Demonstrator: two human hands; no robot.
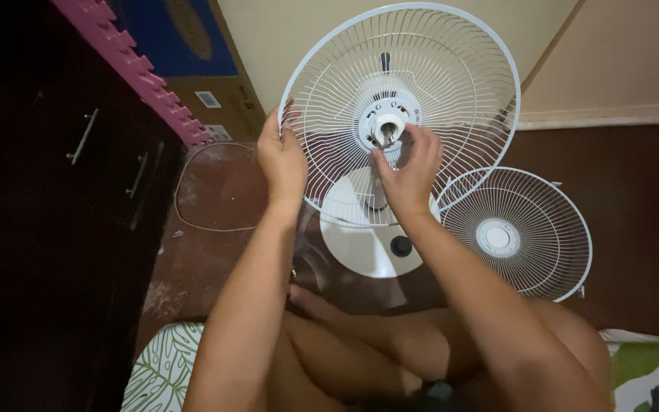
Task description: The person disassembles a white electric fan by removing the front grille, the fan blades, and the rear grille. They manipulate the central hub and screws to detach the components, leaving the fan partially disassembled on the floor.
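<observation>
While left hand [282, 156] grips rear fan guard [451, 91] rim, right hand [409, 172] at hub [387, 124].

Floor [223, 198] under fan base [364, 248], grille [516, 233]

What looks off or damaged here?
No damage visible. The fan is apart: its rear grille has no blades on the hub, and the front grille lies loose on the floor beside the base.
</observation>
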